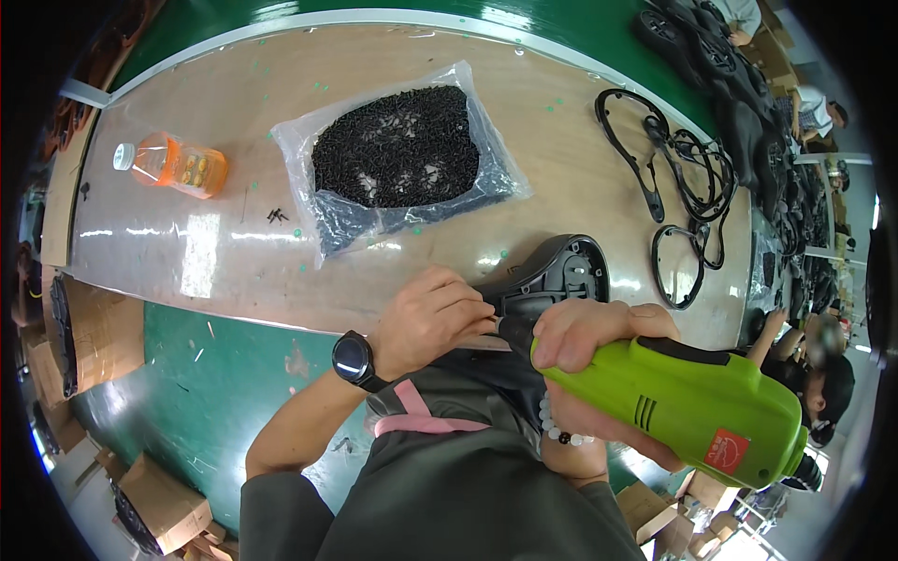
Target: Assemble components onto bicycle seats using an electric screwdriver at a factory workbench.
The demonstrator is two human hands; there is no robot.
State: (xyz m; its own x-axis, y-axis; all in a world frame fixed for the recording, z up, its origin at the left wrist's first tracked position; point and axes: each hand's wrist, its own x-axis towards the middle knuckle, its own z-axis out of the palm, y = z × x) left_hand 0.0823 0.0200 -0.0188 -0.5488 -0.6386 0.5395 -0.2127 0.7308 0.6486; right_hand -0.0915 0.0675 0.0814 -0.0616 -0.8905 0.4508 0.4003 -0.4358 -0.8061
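Right, our right hand (599, 341) has its grip wrapped tight round the green power screwdriver (692, 402), tip down on the black plastic housing (561, 276) at the counter (224, 252) edge. Our left hand (435, 318) pinches right at the tip (whatever it holds is too small to see). The fastening looks mid-way; how many remain we cannot tell. Beyond: a bag of black screws (398, 154), an orange bottle (173, 166), black gaskets (683, 187), green floor, cardboard boxes.

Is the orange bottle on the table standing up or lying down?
Lying down. The orange bottle rests on its side on the table, its white cap pointing left, toward the table's edge.
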